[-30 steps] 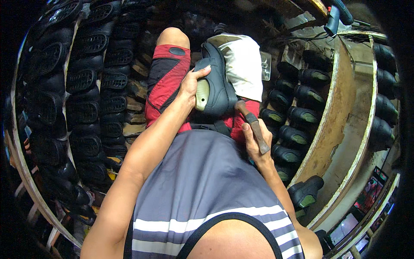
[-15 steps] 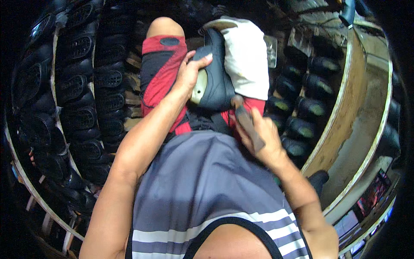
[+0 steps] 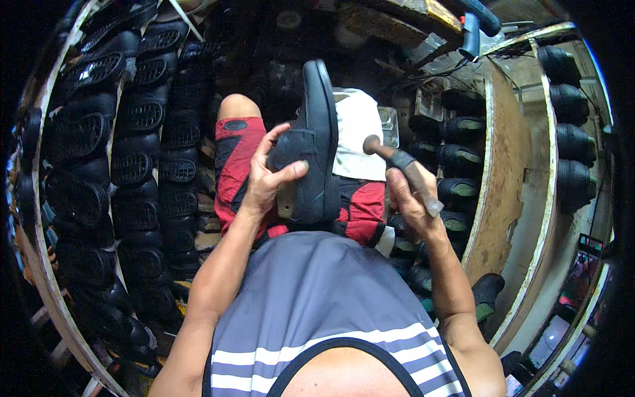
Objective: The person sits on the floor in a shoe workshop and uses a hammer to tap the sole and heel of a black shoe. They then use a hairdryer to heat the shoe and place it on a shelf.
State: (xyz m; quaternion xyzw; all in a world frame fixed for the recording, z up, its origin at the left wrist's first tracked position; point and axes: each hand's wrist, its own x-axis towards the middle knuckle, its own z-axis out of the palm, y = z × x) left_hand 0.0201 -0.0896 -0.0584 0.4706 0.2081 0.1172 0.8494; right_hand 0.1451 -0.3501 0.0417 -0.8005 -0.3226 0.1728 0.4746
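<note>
A black shoe [image 3: 314, 159] stands above my lap, toe pointing away and its sole turned to the right. My left hand [image 3: 268, 175] grips it by the upper, thumb and fingers spread around the opening side. Inside the opening shows a bit of a pale greenish last [image 3: 286, 204]. My right hand [image 3: 411, 197] is closed on a hammer [image 3: 405, 165] with a round rusty face and a long tapered head; its handle is mostly hidden by the hand. The hammer is apart from the shoe, to its right. A white cloth [image 3: 360, 132] covers my right thigh.
Racks of black shoes [image 3: 135, 159] line the left side, soles outward. More black shoes with greenish lasts [image 3: 463, 188] sit in rows to the right, beside a worn wooden shelf board [image 3: 499, 165]. A blue-black tool [image 3: 471, 40] hangs at the upper right.
The shoe has turned, with its sole edge now facing right. My right hand has moved the hammer away from the heel, outward to the right.
</note>
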